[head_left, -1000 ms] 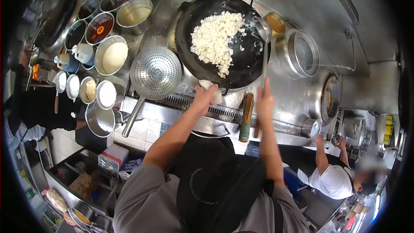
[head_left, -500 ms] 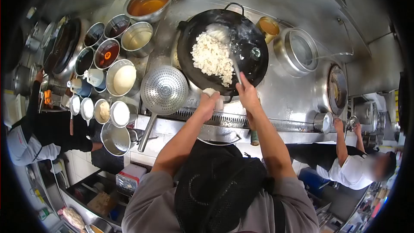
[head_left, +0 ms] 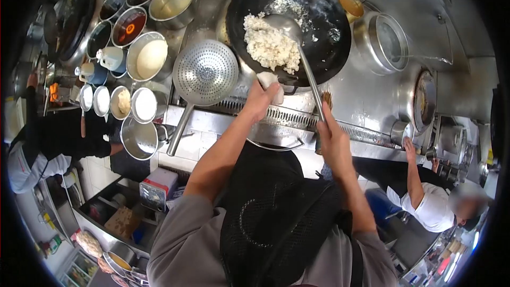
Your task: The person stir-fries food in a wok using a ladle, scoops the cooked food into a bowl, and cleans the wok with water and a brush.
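A black wok (head_left: 326, 56) sits on the steel range, with a heap of white rice (head_left: 270, 47) on its near left side and loose grains further up. My left hand (head_left: 259, 101) is closed around a white cloth (head_left: 272, 86) at the wok's near rim, by its near loop handle. The long handle of a metal ladle (head_left: 308, 69) is in the closed fingers of my right hand (head_left: 334, 137). The ladle's bowl rests against the upper right of the rice, its underside facing me.
A perforated strainer (head_left: 206, 72) lies left of the wok. Beyond it stand several steel pots of sauces and a pot of pale powder or paste (head_left: 151, 57). A steel pot (head_left: 390, 42) is on the right. Co-workers stand left and right (head_left: 427, 204).
My right hand has drawn back toward me and right with the ladle, whose blurred bowl now shows clearly over the rice. The whole view has shifted, so the wok appears higher.
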Motion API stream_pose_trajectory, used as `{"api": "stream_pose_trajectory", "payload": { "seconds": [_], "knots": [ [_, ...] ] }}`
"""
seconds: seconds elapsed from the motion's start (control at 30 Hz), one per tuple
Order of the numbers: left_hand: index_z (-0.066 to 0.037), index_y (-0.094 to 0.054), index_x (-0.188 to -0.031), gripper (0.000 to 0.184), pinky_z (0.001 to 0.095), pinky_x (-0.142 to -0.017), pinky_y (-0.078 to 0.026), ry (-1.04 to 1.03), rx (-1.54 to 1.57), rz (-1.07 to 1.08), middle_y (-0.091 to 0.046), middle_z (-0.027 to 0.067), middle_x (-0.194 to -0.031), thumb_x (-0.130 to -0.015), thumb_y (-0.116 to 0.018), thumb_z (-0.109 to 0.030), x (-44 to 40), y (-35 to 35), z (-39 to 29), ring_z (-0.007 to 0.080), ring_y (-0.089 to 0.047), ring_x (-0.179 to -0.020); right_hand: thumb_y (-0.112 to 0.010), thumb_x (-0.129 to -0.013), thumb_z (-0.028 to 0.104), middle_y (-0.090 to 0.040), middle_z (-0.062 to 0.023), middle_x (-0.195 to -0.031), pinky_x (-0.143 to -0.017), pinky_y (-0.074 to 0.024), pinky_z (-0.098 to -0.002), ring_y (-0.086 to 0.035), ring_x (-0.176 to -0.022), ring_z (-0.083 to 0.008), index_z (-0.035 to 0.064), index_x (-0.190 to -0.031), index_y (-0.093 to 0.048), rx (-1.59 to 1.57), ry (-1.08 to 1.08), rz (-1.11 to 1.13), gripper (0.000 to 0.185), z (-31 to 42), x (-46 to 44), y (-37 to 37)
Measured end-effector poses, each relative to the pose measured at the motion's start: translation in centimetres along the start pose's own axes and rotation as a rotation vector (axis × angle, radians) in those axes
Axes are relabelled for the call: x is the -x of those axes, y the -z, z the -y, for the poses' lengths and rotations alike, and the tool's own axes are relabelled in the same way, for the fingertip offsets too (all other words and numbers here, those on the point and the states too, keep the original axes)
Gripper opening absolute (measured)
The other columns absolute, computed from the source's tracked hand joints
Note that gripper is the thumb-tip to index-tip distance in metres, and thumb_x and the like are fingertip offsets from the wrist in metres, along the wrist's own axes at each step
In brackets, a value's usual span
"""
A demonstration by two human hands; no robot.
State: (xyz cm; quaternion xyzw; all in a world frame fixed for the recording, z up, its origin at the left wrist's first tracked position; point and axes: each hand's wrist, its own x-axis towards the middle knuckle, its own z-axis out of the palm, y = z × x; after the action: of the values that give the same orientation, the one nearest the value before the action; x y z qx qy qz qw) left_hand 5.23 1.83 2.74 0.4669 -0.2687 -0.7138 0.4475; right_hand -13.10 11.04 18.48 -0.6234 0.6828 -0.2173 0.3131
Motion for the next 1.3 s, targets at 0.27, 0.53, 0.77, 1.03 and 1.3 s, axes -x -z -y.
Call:
{"api": "stream_pose_trajectory", "payload": {
  "seconds": [0.27,0.53,0.77,1.03,1.3],
  "knots": [
    [0.002,-0.051,-0.121,0.033,0.0337,-0.084,-0.051,-0.031,0.033,-0.008,-0.061,0.0101,-0.109,-0.093,-0.065,-0.009,-0.7,0.3,1.3,0.0173,-0.06,-0.097,-0.059,-0.096,0.013,-0.066,-0.0288,-0.087,-0.07,-0.0518,-0.0433,-0.071,-0.076,-0.0342,0.0117,-0.141,-0.052,0.039,-0.164,0.145,0.045,0.5,0.7,1.3],
    [0.006,-0.049,-0.121,0.038,0.0337,-0.084,-0.051,0.02,-0.052,-0.112,-0.061,0.0131,-0.111,-0.092,-0.066,-0.011,0.3,-0.8,-0.9,0.0189,-0.061,-0.097,-0.059,-0.096,0.012,-0.066,-0.0289,-0.094,-0.072,-0.0522,-0.0373,-0.069,-0.082,-0.0413,0.0085,-0.139,-0.052,0.021,-0.174,0.15,0.044,1.3,-0.6,1.2],
    [0.005,-0.051,-0.121,0.037,0.0338,-0.083,-0.052,-0.018,-0.104,-0.124,-0.063,0.0121,-0.109,-0.091,-0.067,-0.01,0.0,-0.6,-0.9,0.0191,-0.061,-0.097,-0.061,-0.095,0.013,-0.064,-0.0307,-0.09,-0.07,-0.0504,-0.0447,-0.066,-0.078,-0.0441,0.0068,-0.138,-0.053,0.047,0.101,0.011,0.044,-1.5,-2.7,-3.3],
    [0.003,-0.049,-0.123,0.038,0.0343,-0.084,-0.051,-0.067,-0.128,-0.167,-0.061,0.0107,-0.11,-0.091,-0.066,-0.007,-1.7,0.4,1.8,0.0184,-0.06,-0.097,-0.058,-0.097,0.011,-0.066,-0.0302,-0.093,-0.074,-0.0526,-0.0395,-0.07,-0.085,-0.0375,0.0065,-0.138,-0.053,0.039,0.106,0.037,0.042,-0.3,-0.3,-2.5],
    [0.004,-0.046,-0.126,0.043,0.0344,-0.085,-0.052,-0.033,-0.022,-0.136,-0.06,0.0117,-0.113,-0.09,-0.067,-0.007,-1.2,0.2,1.5,0.0194,-0.06,-0.099,-0.059,-0.097,0.011,-0.05,-0.0089,-0.068,-0.064,-0.048,-0.0275,-0.048,-0.064,-0.0103,0.0097,-0.141,-0.051,-0.252,-0.299,0.101,0.045,1.6,3.0,2.9]
  ]
}}
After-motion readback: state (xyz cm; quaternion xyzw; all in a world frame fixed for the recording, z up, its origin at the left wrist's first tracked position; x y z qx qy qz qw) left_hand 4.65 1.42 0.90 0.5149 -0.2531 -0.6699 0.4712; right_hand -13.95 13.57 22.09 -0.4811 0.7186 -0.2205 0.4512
